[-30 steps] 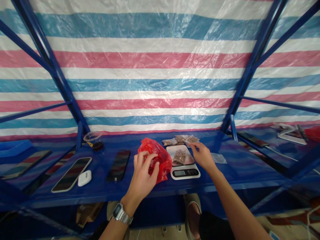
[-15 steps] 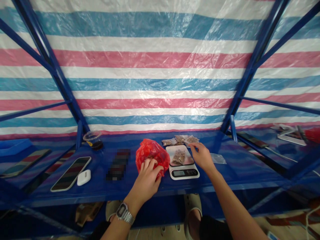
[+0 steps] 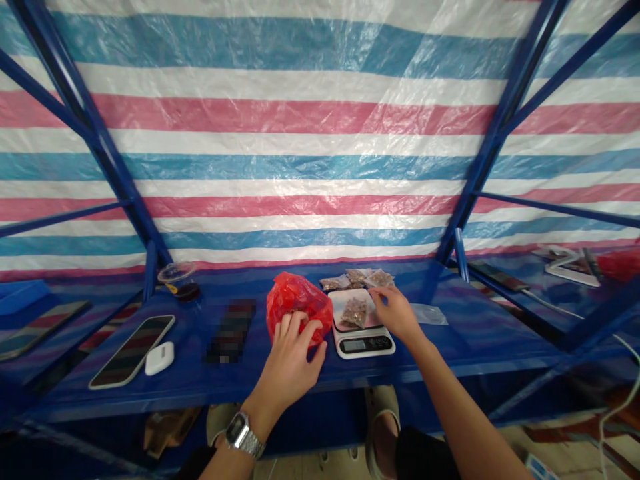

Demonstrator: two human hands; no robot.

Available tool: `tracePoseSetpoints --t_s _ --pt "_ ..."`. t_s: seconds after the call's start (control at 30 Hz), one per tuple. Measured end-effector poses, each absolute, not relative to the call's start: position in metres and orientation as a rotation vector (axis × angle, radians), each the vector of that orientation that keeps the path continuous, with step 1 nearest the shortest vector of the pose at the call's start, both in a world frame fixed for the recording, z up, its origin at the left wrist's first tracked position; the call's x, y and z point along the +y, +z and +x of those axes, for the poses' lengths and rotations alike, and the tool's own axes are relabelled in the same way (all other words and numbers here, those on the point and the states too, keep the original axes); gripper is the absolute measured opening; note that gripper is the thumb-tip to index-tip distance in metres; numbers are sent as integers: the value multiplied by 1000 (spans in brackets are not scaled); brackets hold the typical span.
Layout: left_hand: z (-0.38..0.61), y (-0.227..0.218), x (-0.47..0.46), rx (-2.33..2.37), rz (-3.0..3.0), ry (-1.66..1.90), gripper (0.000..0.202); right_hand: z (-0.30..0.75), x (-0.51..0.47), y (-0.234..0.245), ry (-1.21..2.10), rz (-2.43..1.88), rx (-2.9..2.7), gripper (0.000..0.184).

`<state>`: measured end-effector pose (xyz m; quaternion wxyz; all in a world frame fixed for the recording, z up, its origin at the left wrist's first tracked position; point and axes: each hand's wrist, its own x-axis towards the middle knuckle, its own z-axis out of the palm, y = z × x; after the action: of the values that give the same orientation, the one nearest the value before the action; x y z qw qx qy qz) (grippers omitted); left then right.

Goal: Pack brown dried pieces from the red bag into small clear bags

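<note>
My left hand (image 3: 291,347) reaches over the mouth of a crumpled red plastic bag (image 3: 287,293), fingers bent and apart at its near rim. What the bag holds is mostly hidden. Right of it stands a white digital kitchen scale (image 3: 339,348), and a small clear bag of brownish bits (image 3: 355,312) lies on its plate. My right hand (image 3: 397,312) is at the plate's far right corner, thumb and forefinger brought together close to the small bag. Whether anything is between those fingertips is too small to make out.
Several filled small bags (image 3: 357,278) lie behind the scale, and a flat clear bag (image 3: 429,314) lies to its right. Leftward are a blurred-out dark object (image 3: 233,330), a white earbud case (image 3: 159,359), a phone (image 3: 133,351) and a plastic cup (image 3: 183,283). Blue posts (image 3: 460,200) flank the bench.
My left hand has drawn slightly back out of the red bag, its fingers spreading. My right hand stays by the scale's corner. The view has shifted a little.
</note>
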<state>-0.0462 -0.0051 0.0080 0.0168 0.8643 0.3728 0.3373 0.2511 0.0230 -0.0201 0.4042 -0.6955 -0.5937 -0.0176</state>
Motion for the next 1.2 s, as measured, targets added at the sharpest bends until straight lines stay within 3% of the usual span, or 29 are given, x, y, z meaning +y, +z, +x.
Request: tracePoseSetpoints --t_s 0.17,0.43,0.63,0.77,0.9,1.03,1.2 --pt "-36 18 -24 950 2733 1013 13 244 24 -20 -67 -1811 -1531 34" --pt "-29 23 -36 712 2712 1031 18 239 25 -20 -84 -1892 -1515 34" --pt "-16 12 -56 530 2794 941 17 240 26 -25 -56 -1901 -1500 32" --pt "-5 1 -66 442 2802 1088 14 240 29 -23 16 -1747 -1455 28" --pt "3 3 -64 685 2450 1380 17 231 27 -3 238 -1436 -1412 32" --pt "7 6 -43 1118 1889 1598 32 201 18 26 327 -1230 -1416 31" --pt "15 0 -17 1059 1231 1373 50 149 19 38 558 -1111 -1446 28"
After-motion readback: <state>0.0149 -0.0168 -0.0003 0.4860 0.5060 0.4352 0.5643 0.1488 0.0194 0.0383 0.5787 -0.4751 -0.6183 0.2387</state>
